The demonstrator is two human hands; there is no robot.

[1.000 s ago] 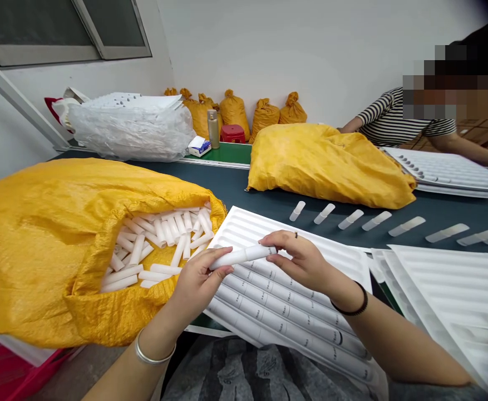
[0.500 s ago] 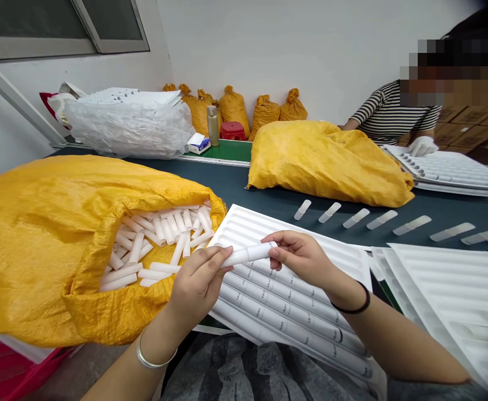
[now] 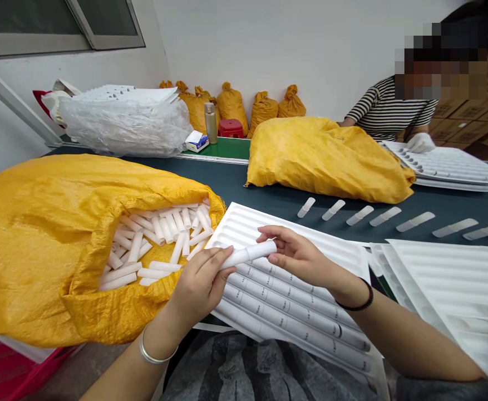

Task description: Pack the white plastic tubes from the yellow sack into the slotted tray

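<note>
My left hand (image 3: 202,278) is closed on the left end of a white tube (image 3: 247,254), which has a visible joint around its middle. Around the tube's right end, my right hand (image 3: 296,253) has its fingers apart, thumb below and index finger above; whether the thumb touches is hard to tell. Beneath both hands lies a white grooved tray (image 3: 231,215), its nearer grooves filled with rows of white tubes bearing small dark print (image 3: 287,305). To the left, an opened yellow sack (image 3: 80,223) shows many loose white tubes (image 3: 168,228) in its mouth.
Short translucent tubes (image 3: 379,217) lie in a line on the dark belt (image 3: 227,181). More white trays (image 3: 456,267) are stacked at right. A second yellow sack (image 3: 323,159) and a plastic-wrapped bundle (image 3: 131,125) lie beyond. A co-worker's gloved hand (image 3: 421,143) rests on far trays.
My right hand's fingers have loosened and spread from the tube's right end. My left hand keeps its hold. The view has shifted slightly.
</note>
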